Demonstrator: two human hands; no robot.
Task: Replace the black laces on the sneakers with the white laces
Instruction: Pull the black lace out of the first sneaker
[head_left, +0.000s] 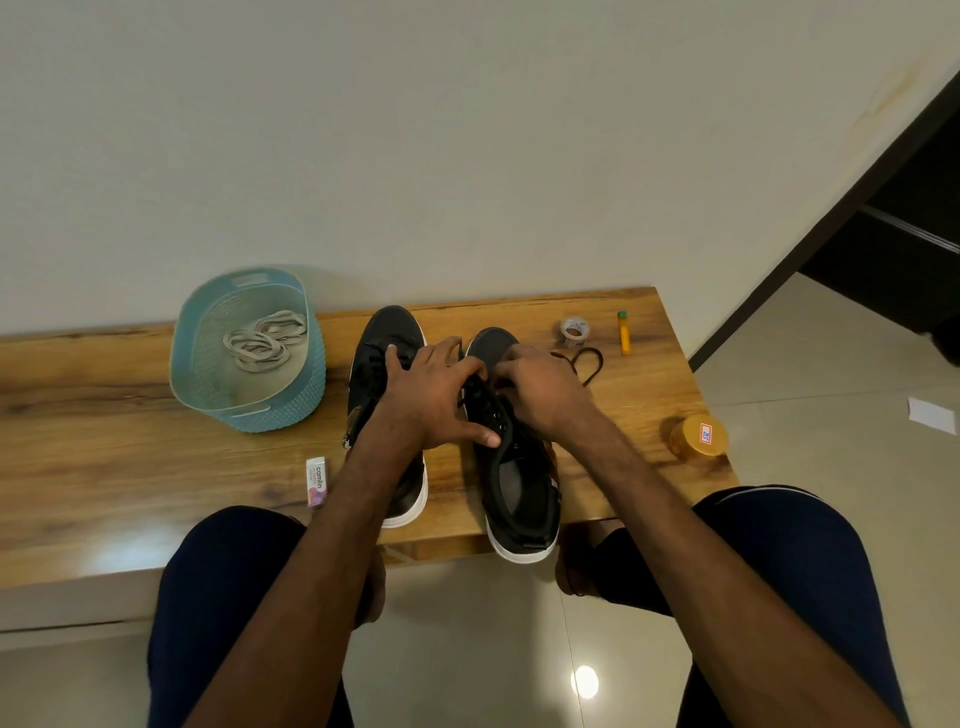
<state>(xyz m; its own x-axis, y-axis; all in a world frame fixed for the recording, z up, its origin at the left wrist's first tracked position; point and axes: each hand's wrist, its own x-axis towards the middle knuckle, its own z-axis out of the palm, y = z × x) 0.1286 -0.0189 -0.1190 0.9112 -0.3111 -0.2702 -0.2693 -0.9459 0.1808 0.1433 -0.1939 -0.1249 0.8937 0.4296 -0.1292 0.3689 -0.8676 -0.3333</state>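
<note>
Currently we unlace the right sneaker (511, 467); both hands (434, 400) (545, 395) pinch its black lace (584, 364); white laces (265, 340) wait in the far-left basket (311, 379); left sneaker (382, 338) remains laced.

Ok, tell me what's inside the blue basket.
Inside the blue basket lie loosely coiled white laces, nothing else visible. Its near wall hides the floor's front strip.

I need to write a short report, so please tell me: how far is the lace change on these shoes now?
It is at an early stage. Done: part of a black lace already trails loose on the table beside the right shoe. In hand: the left hand and right hand are on that shoe's lacing. Left: the left shoe still looks laced in black, and the white laces lie unused in the blue basket.
</note>
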